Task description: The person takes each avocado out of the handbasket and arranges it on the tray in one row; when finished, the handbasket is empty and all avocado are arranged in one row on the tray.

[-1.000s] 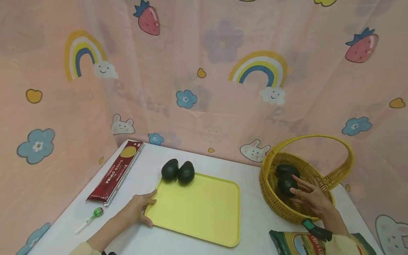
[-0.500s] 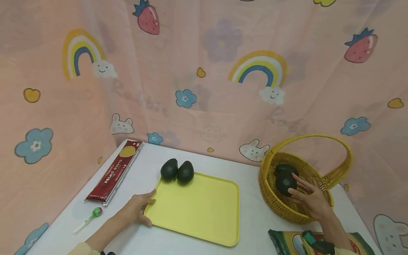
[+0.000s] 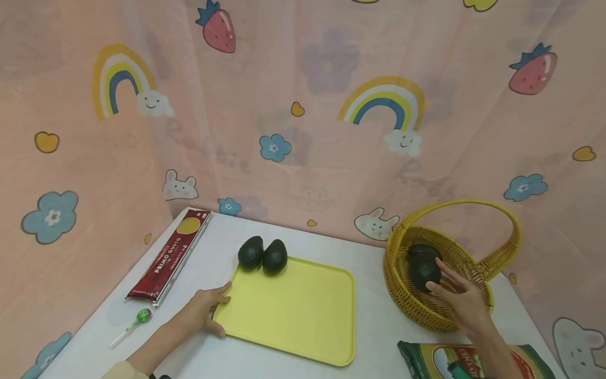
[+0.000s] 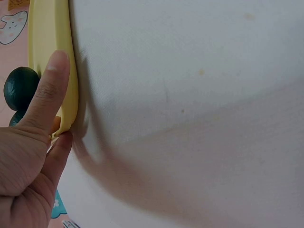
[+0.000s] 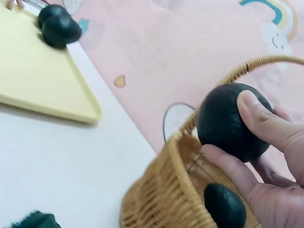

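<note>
My right hand (image 3: 461, 302) grips a dark green avocado (image 5: 232, 121) between thumb and fingers, over the yellow wicker basket (image 5: 159, 190). A second avocado (image 5: 224, 206) lies inside that basket; in the head view it is partly hidden behind the held one. My left hand (image 3: 201, 310) holds the left edge of a yellow tray (image 3: 293, 310), its thumb (image 4: 50, 90) lying along the rim in the left wrist view. Two more avocados (image 3: 251, 252) sit side by side at the tray's far left corner.
A red spaghetti packet (image 3: 170, 258) and a green-wrapped lollipop (image 3: 143, 316) lie left of the tray. In front of the basket is a green and yellow bag (image 3: 435, 358), partly under my right forearm. A patterned pink cloth (image 3: 312, 158) hangs behind the white table (image 3: 369, 295).
My right hand and the avocado have shifted slightly left in the head view, and the right wrist has moved nearer the frame's bottom edge. The left hand stays on the tray.
</note>
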A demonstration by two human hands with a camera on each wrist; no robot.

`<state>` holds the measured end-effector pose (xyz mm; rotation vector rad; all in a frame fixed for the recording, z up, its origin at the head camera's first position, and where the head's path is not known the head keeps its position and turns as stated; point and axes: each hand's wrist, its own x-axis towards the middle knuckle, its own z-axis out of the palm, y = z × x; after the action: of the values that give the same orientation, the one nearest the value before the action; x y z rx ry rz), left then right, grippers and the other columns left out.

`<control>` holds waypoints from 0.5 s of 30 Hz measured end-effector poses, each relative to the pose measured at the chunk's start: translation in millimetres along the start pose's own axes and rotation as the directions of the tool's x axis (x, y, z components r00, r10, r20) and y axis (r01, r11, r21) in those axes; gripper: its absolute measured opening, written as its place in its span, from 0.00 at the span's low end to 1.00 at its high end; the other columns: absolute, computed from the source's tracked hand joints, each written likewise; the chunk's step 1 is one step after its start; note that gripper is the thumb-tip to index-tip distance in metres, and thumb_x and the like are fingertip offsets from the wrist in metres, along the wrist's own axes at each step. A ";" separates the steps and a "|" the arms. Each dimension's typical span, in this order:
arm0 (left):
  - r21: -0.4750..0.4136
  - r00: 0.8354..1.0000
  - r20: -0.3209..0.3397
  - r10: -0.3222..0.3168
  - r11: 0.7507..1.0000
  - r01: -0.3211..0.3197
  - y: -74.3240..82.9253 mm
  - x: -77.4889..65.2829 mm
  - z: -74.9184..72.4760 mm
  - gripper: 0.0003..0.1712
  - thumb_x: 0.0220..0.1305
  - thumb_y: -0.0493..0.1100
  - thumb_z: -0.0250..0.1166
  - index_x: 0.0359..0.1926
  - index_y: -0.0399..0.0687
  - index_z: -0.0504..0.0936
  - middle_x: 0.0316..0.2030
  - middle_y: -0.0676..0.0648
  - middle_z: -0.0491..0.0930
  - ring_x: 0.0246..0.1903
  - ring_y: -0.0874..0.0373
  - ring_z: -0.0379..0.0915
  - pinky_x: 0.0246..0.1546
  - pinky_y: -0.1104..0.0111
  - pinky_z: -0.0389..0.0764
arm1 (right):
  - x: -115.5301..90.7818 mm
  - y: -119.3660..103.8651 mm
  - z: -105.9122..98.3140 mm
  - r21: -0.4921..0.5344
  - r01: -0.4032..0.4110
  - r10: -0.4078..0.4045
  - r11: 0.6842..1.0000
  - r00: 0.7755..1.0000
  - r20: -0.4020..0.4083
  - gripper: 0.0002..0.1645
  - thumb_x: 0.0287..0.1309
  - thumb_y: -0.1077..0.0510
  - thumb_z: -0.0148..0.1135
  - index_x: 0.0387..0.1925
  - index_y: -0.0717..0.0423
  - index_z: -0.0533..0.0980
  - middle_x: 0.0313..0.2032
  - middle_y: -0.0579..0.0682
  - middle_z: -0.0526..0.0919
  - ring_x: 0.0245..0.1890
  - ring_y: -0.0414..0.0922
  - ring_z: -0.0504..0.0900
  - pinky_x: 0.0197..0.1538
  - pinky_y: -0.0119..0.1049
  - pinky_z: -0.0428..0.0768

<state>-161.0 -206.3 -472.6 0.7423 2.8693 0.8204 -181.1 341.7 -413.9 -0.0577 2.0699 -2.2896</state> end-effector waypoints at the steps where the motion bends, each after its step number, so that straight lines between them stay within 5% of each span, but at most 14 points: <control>1: -0.001 1.000 -0.001 0.001 1.000 -0.001 -0.1 0.0 0.1 0.45 0.25 0.48 0.80 0.47 0.24 0.79 0.59 0.27 0.70 0.55 0.32 0.70 0.53 0.50 0.75 | -0.9 0.7 2.4 0.004 0.002 -0.002 1.000 1.000 -0.010 0.42 0.60 0.70 0.59 0.71 0.41 0.57 0.71 0.63 0.39 0.49 0.29 0.77 0.52 0.42 0.81; 5: 0.000 1.000 -0.007 0.015 1.000 -0.015 -0.9 -0.1 0.5 0.45 0.25 0.48 0.80 0.46 0.23 0.79 0.58 0.27 0.70 0.54 0.32 0.70 0.52 0.50 0.75 | -3.7 4.6 12.5 0.016 0.014 -0.013 1.000 0.999 -0.053 0.43 0.59 0.68 0.62 0.70 0.38 0.60 0.73 0.62 0.39 0.45 0.29 0.78 0.51 0.40 0.82; 7: -0.001 1.000 -0.015 0.027 1.000 -0.027 -1.2 -0.4 0.8 0.45 0.24 0.48 0.81 0.46 0.23 0.79 0.58 0.27 0.70 0.54 0.32 0.71 0.52 0.49 0.75 | -6.0 5.4 18.3 0.025 0.032 -0.031 0.999 0.998 -0.046 0.43 0.59 0.68 0.61 0.71 0.40 0.58 0.71 0.58 0.48 0.45 0.31 0.80 0.49 0.39 0.82; 9: 0.007 0.999 -0.022 0.045 0.999 -0.045 -1.8 -0.4 0.9 0.45 0.24 0.48 0.80 0.46 0.23 0.80 0.58 0.26 0.70 0.53 0.32 0.71 0.52 0.50 0.76 | -8.6 5.2 25.2 0.056 0.060 -0.059 0.997 0.998 -0.017 0.43 0.60 0.71 0.59 0.72 0.44 0.57 0.66 0.53 0.56 0.42 0.30 0.81 0.48 0.40 0.83; 15: 0.013 0.999 -0.016 0.037 0.999 -0.036 -1.8 -0.3 0.3 0.45 0.24 0.49 0.80 0.46 0.24 0.80 0.58 0.27 0.70 0.54 0.32 0.71 0.52 0.50 0.76 | -12.0 3.7 46.0 0.118 0.096 -0.105 0.988 0.992 0.074 0.41 0.61 0.76 0.53 0.72 0.48 0.56 0.61 0.43 0.58 0.51 0.36 0.80 0.48 0.40 0.83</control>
<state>-161.5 -207.6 -473.9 0.7953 2.8865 0.8172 -166.1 296.4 -412.8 -0.2508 1.9365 -2.4158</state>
